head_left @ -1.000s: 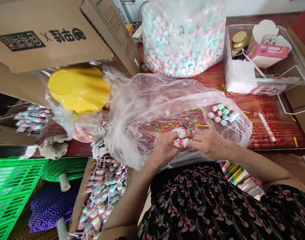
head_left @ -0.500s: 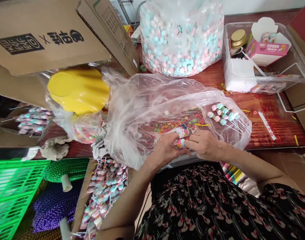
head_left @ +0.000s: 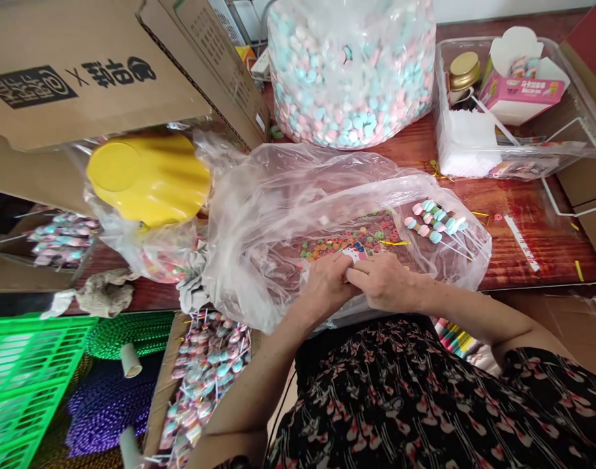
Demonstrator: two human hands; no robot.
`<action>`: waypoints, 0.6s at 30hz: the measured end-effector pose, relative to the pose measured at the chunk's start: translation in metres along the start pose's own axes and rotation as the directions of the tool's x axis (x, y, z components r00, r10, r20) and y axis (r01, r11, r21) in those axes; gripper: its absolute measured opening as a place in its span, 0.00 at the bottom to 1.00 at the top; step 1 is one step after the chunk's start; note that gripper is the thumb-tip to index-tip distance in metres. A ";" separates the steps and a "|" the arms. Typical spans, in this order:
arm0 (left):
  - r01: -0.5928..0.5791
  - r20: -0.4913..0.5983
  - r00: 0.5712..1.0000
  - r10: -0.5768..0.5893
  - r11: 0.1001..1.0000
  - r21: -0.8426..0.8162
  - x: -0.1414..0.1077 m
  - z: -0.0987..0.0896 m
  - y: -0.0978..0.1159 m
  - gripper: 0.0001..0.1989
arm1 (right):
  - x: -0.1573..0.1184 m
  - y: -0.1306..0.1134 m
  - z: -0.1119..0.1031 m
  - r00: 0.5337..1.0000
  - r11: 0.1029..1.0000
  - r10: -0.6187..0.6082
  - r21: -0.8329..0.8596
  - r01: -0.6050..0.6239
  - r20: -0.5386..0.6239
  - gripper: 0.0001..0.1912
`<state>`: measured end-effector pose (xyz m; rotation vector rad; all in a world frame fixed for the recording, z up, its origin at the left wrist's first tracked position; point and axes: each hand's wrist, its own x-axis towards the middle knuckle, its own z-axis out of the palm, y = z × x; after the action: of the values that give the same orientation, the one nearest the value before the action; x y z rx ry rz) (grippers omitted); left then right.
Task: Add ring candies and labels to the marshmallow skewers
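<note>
My left hand and my right hand meet above the near edge of the clear plastic sheet. Both are closed, fingertips pinched together on a small printed wrapper whose colourful end pokes out beyond them. The candy inside the wrapper is hidden behind my fingers. Just past my hands, small ring-shaped candies in green, orange and red lie in a patch. A gold twist tie rests beside them. To the right, several pink and blue marshmallow skewers lie on the plastic.
A big clear bag of pink and blue marshmallows stands at the back. Right of it is a clear bin with a pink box. Left are a yellow bowl and cardboard boxes. Below left, a carton of wrapped skewers adjoins a green basket.
My hands have drawn closer together and my right hand has shifted slightly left. The pink and blue candy seen between them is now covered by my fingers.
</note>
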<state>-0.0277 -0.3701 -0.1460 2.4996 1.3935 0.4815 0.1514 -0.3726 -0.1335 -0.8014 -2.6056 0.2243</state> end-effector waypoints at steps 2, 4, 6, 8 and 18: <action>-0.001 -0.039 0.999 0.000 1.000 -0.012 0.000 -0.001 -0.001 0.11 | 0.001 0.001 -0.001 0.997 0.996 0.046 0.083 -0.040 -0.069 0.07; 0.001 -0.094 0.996 0.000 1.000 0.012 -0.003 -0.003 -0.004 0.12 | -0.003 0.002 -0.007 0.984 0.981 0.125 0.163 -0.103 -0.127 0.08; 0.001 -0.137 0.991 0.004 0.999 0.040 -0.005 -0.004 -0.007 0.14 | -0.009 0.005 -0.014 0.976 0.968 0.176 0.203 -0.147 -0.131 0.09; -0.010 -0.151 0.988 0.015 0.999 0.036 -0.007 -0.004 -0.011 0.17 | -0.014 0.008 -0.018 0.982 0.974 0.157 0.180 -0.136 -0.109 0.10; 0.111 -0.173 0.975 -0.142 0.978 -0.174 -0.030 -0.014 -0.009 0.15 | -0.031 0.017 -0.001 0.977 0.995 -0.087 -0.058 0.077 -0.197 0.11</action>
<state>-0.0546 -0.3908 -0.1414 2.2675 1.5025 0.7845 0.1838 -0.3762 -0.1471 -0.6929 -2.4567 0.0522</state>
